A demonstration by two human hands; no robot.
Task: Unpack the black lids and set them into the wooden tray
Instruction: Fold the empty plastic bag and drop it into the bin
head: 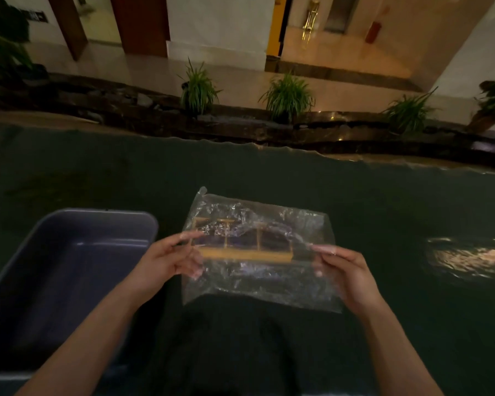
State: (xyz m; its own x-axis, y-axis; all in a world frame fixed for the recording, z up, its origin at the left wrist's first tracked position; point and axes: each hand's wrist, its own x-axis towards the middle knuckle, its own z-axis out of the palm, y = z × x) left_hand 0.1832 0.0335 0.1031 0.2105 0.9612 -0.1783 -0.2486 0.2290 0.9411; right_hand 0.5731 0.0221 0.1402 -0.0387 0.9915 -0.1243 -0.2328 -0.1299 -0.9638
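Note:
A clear crinkled plastic bag (263, 278) is held up over the dark table between both hands. Inside it shows a wooden tray (245, 254) with thin upright dividers, and dark shapes sit between the dividers, probably the black lids (269, 238), though the light is too dim to be sure. My left hand (169, 260) pinches the bag's left edge at about the tray's left end. My right hand (345, 271) pinches the bag's right edge. The bag's sealed strip points away from me.
A grey-blue plastic bin (69, 270) stands open on the table to the left, touching my left forearm's side. The dark table surface (383, 212) ends at a far edge, beyond which lie a rock border, potted grasses (287, 95) and a tiled floor.

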